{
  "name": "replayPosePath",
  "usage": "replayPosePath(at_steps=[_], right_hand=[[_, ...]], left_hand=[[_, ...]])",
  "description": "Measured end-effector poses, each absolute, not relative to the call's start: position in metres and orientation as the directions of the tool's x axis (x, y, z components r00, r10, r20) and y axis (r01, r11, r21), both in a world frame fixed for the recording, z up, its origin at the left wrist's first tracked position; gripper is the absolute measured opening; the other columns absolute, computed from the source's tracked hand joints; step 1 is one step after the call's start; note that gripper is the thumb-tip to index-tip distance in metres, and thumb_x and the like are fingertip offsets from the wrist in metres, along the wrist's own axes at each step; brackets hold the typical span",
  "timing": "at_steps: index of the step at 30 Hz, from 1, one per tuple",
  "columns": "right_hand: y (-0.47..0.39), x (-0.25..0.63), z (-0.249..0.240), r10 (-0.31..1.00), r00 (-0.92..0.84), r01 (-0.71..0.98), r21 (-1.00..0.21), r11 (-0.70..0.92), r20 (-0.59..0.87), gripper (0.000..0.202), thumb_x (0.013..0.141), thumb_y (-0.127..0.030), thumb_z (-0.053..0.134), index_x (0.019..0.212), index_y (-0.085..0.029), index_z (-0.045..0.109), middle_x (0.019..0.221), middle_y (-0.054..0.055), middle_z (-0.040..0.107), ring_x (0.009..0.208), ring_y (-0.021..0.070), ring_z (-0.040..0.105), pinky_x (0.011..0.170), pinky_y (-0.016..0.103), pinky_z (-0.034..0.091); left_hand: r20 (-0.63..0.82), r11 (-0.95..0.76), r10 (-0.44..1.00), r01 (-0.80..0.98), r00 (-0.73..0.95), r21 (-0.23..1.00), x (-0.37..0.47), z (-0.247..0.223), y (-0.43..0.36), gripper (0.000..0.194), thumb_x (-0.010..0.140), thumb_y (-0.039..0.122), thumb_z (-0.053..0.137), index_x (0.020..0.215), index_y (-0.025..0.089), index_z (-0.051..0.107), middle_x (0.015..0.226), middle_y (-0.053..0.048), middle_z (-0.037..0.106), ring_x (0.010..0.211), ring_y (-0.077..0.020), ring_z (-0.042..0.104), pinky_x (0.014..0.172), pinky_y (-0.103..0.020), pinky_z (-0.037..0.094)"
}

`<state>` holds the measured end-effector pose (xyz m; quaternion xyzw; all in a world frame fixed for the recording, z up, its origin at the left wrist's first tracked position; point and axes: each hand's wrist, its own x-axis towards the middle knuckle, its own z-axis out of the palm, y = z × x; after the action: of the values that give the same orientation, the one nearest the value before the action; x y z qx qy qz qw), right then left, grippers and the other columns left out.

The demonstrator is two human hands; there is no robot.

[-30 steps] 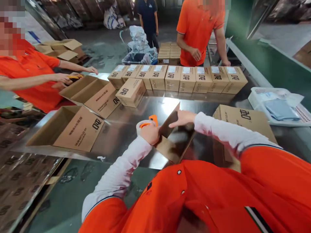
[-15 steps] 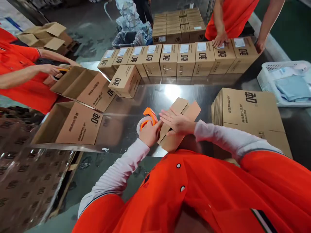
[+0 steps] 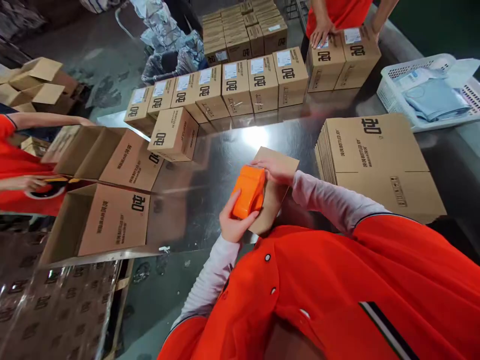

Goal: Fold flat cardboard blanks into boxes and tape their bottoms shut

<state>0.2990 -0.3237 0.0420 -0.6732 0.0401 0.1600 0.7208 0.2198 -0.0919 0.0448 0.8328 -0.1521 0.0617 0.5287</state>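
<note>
My left hand point(image 3: 234, 220) is closed around an orange tape dispenser point(image 3: 248, 187). The dispenser is tilted over the middle of a small cardboard box point(image 3: 273, 202) in front of my body. My right hand point(image 3: 276, 171) lies on the far part of that box with its fingers stretched out, their tips partly hidden behind the dispenser. The flaps on the box's upper side are folded down. The dispenser covers the seam and the tape, so I cannot see whether tape is stuck on.
A stack of flat cartons point(image 3: 378, 155) lies at right, below a white basket point(image 3: 390, 95). Closed boxes point(image 3: 236, 90) line the metal table's point(image 3: 210, 185) far side. Open boxes point(image 3: 116, 220) stand left, by a co-worker's hand point(image 3: 32, 184). Another co-worker's hand point(image 3: 321, 31) touches boxes opposite.
My left hand has swung the dispenser up onto the box, and the flaps are pressed flatter. The co-worker opposite has separated two boxes from the row. My view has shifted.
</note>
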Motion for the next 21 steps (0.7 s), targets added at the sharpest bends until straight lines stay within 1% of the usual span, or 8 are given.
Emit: replayPosePath(at_steps=[2,4,7,10,14,17,19,21], right_hand=[[-0.332,0.288,0.054,0.240,0.828,-0.548,-0.821,0.157,-0.507,0.054,0.107,-0.061,0.046,0.088,-0.015,0.068,0.080,0.010,0.069,0.069,0.0159,0.062,0.056,0.022,0.050],[-0.336,0.274,0.062,0.312,0.730,-0.673,-0.717,0.180,-0.608,0.056,0.102,-0.065,0.055,0.077,-0.015,0.062,0.070,0.008,0.063,0.061,0.0134,0.056,0.048,0.020,0.041],[-0.336,0.260,0.070,0.247,0.795,-0.589,-0.803,0.092,-0.555,0.047,0.091,-0.052,0.076,0.069,-0.016,0.055,0.061,-0.001,0.050,0.055,0.0086,0.043,0.048,0.018,0.036],[-0.350,0.266,0.079,0.098,0.892,-0.407,-0.878,-0.252,-0.442,0.046,0.091,-0.047,0.076,0.063,-0.014,0.058,0.058,-0.003,0.046,0.055,0.0075,0.036,0.051,0.020,0.031],[-0.413,0.310,0.098,-0.128,0.934,-0.346,-0.761,-0.548,-0.333,0.033,0.096,-0.034,0.073,0.075,-0.008,0.073,0.069,0.002,0.063,0.061,0.0084,0.047,0.060,0.022,0.033],[-0.463,0.346,0.100,-0.316,0.912,-0.411,-0.546,-0.730,-0.263,0.034,0.104,-0.029,0.064,0.092,-0.001,0.078,0.085,0.009,0.072,0.072,0.0079,0.055,0.074,0.022,0.042],[-0.475,0.357,0.089,-0.352,0.882,-0.466,-0.462,-0.755,-0.314,0.033,0.105,-0.027,0.064,0.091,0.000,0.076,0.085,0.009,0.071,0.074,0.0083,0.057,0.080,0.024,0.046],[-0.472,0.354,0.072,-0.331,0.874,-0.473,-0.468,-0.746,-0.356,0.028,0.104,-0.030,0.069,0.095,-0.004,0.074,0.088,0.007,0.071,0.077,0.0112,0.063,0.082,0.028,0.054]], left_hand=[[0.307,-0.394,-0.214,-0.369,0.927,0.842,0.220,0.035,-0.090,0.079,0.066,0.063,0.090,0.126,0.014,0.075,0.120,-0.016,0.079,0.105,-0.0307,0.078,0.095,-0.043,0.065],[0.357,-0.388,-0.257,-0.435,0.898,0.812,0.220,0.031,-0.085,0.073,0.068,0.058,0.090,0.125,0.014,0.075,0.117,-0.015,0.080,0.101,-0.0295,0.079,0.093,-0.042,0.066],[0.366,-0.417,-0.326,-0.480,0.872,0.772,0.219,0.035,-0.081,0.068,0.068,0.052,0.091,0.124,0.016,0.075,0.115,-0.014,0.081,0.100,-0.0296,0.079,0.095,-0.043,0.066],[0.323,-0.470,-0.372,-0.476,0.870,0.743,0.221,0.049,-0.085,0.065,0.068,0.048,0.089,0.124,0.018,0.076,0.116,-0.012,0.081,0.098,-0.0292,0.079,0.094,-0.043,0.066],[0.198,-0.580,-0.456,-0.458,0.868,0.674,0.234,0.082,-0.106,0.063,0.072,0.041,0.083,0.131,0.021,0.076,0.107,-0.007,0.083,0.085,-0.0250,0.079,0.088,-0.038,0.065],[0.013,-0.712,-0.519,-0.440,0.855,0.547,0.257,0.107,-0.136,0.066,0.074,0.039,0.082,0.137,0.022,0.074,0.105,-0.006,0.083,0.089,-0.0269,0.080,0.091,-0.037,0.063],[-0.113,-0.774,-0.543,-0.444,0.832,0.451,0.274,0.120,-0.159,0.065,0.077,0.041,0.080,0.139,0.025,0.074,0.112,-0.007,0.083,0.098,-0.0301,0.079,0.095,-0.038,0.061],[-0.207,-0.801,-0.558,-0.457,0.804,0.387,0.289,0.129,-0.178,0.065,0.079,0.044,0.077,0.141,0.027,0.073,0.116,-0.007,0.082,0.104,-0.0317,0.078,0.096,-0.039,0.061]])
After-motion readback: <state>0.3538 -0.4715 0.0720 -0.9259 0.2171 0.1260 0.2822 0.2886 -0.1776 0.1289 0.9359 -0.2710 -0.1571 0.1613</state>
